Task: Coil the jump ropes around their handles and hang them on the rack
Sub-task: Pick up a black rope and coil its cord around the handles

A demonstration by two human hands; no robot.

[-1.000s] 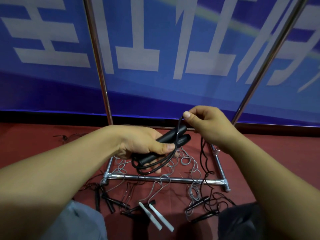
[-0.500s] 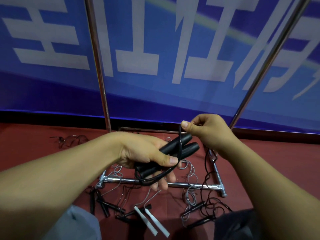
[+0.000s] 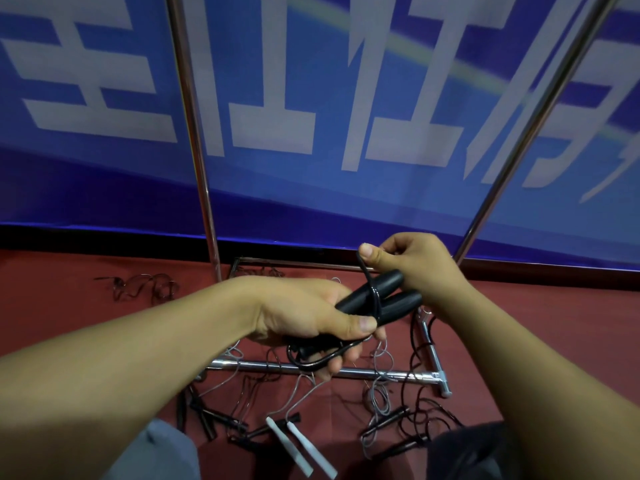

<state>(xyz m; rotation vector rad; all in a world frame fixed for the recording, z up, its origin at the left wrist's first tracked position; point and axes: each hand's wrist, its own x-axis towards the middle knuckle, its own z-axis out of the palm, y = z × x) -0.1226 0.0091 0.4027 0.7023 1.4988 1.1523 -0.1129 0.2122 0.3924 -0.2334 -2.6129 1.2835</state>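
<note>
Head view: the left hand point(image 3: 304, 313) grips a pair of black handles point(image 3: 377, 301) laid side by side, thumb pressed over the top and fingers curled underneath, the free ends of the handles pointing up and to the right. The right hand point(image 3: 419, 268) sits just beyond those ends, thumb and forefinger pinching the black cord point(image 3: 369, 282), which runs down from the pinch and crosses over both handles beside the left thumb. A slack loop of the same cord hangs below the left fingers.

The handles look rigid, light and matte, likely grippy enough to clamp together in one fist; the middle of the pair, where the left hand already holds, seems the sensible place to grip. The cord looks thin, glossy and springy, so I judge it will want to uncoil and slide along the smooth handles unless each turn is kept taut and pinned under the thumb. The pinch close to the handles gives good control of tension.

Below the hands, the rack point(image 3: 346, 372) shows its chrome base bars on the red floor point(image 3: 554, 327), with two uprights rising past a blue banner point(image 3: 311, 98). More ropes lie tangled on the floor around the base, among them a pair of white handles point(image 3: 294, 441), well apart from either hand
</note>
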